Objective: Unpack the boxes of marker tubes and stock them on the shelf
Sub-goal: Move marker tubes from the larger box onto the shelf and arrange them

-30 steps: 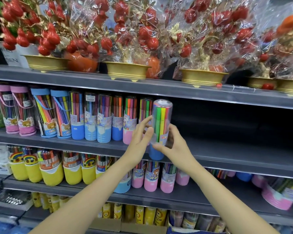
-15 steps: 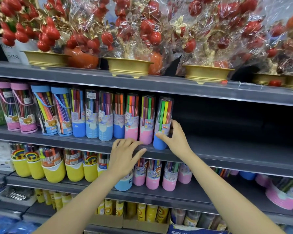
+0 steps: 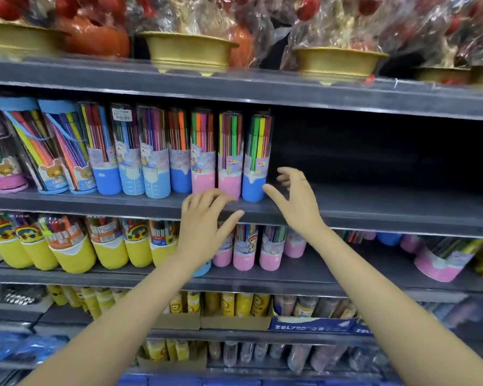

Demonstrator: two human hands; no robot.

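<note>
A grey shelf (image 3: 374,215) carries a row of upright marker tubes along its left part. The blue-based marker tube (image 3: 255,160) ends that row on the right, standing on the shelf. Just right of this tube, the right hand (image 3: 297,203) is spread open, holding nothing. Below and left of the tube, the left hand (image 3: 204,229) hovers with relaxed fingers, also holding nothing
</note>
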